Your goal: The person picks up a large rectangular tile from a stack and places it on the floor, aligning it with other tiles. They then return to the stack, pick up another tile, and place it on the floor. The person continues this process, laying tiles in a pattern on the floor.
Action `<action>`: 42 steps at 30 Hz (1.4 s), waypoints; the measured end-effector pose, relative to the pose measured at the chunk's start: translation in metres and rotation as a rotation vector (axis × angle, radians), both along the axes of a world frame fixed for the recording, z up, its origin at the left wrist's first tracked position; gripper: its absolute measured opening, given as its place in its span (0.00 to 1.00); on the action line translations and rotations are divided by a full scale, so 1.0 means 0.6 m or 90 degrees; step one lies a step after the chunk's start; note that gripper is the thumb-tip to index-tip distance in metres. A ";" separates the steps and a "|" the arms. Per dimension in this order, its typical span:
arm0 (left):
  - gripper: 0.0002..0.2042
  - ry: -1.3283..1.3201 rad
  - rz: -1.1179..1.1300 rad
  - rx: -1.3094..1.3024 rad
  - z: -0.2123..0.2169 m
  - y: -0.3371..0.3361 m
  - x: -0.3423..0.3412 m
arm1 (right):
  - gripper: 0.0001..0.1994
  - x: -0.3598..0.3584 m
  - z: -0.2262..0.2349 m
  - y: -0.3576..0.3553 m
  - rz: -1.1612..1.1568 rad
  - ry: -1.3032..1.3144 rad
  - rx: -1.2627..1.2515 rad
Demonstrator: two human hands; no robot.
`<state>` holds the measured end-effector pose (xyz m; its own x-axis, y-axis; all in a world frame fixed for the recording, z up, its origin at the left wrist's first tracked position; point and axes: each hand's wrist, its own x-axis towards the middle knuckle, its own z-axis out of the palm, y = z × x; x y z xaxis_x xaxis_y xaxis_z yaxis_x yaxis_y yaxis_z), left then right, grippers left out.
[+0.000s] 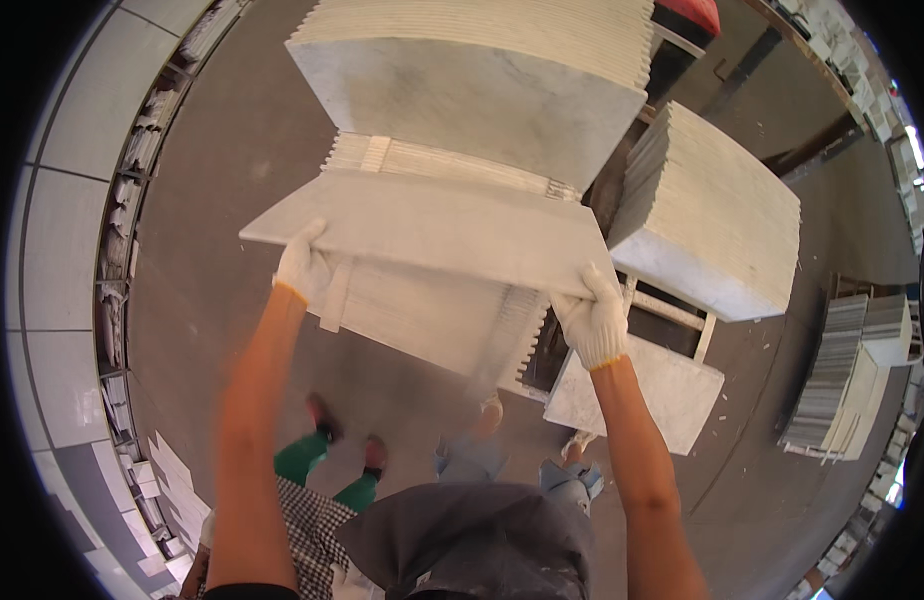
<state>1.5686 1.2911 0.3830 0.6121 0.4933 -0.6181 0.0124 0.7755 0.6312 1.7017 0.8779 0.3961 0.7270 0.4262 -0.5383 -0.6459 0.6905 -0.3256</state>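
A long, pale stone slab (452, 225) spans the middle of the view, its left end narrowing to a point. My left hand (304, 265), in a white knit glove, grips its near edge toward the left end, thumb on top. At the right end my right hand (597, 318), gloved alike, holds the slab's near corner, thumb over the face. Fingers of both hands are mostly hidden beneath. Under the slab lies a row of closely packed pale slabs (412, 315) with a ridged edge. Just beyond stands a large stack of upright slabs (472, 95).
Another slab stack (727, 215) stands to the right, above a white slab (647, 395) lying low. Farther right is a rack of slabs (832, 375). A person in green trousers (304, 455) and a checkered garment (307, 525) is close at my left. More tiles line the left wall.
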 end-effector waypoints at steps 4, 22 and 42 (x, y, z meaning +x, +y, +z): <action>0.19 0.093 0.022 0.029 0.040 -0.166 -0.099 | 0.25 -0.120 0.020 -0.171 -0.020 0.101 -0.096; 0.17 0.183 -0.096 -0.025 0.118 -1.011 -0.049 | 0.23 -0.242 0.114 -1.001 -0.166 0.179 -0.406; 0.12 0.118 -0.088 -0.151 -0.307 -1.195 0.349 | 0.12 0.210 -0.396 -1.222 -0.234 0.190 -0.254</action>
<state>1.7781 0.5744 0.1985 0.5299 0.2426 -0.8126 0.2257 0.8833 0.4109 1.8275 0.1447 0.1585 0.5816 -0.0999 -0.8073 -0.4920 0.7471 -0.4469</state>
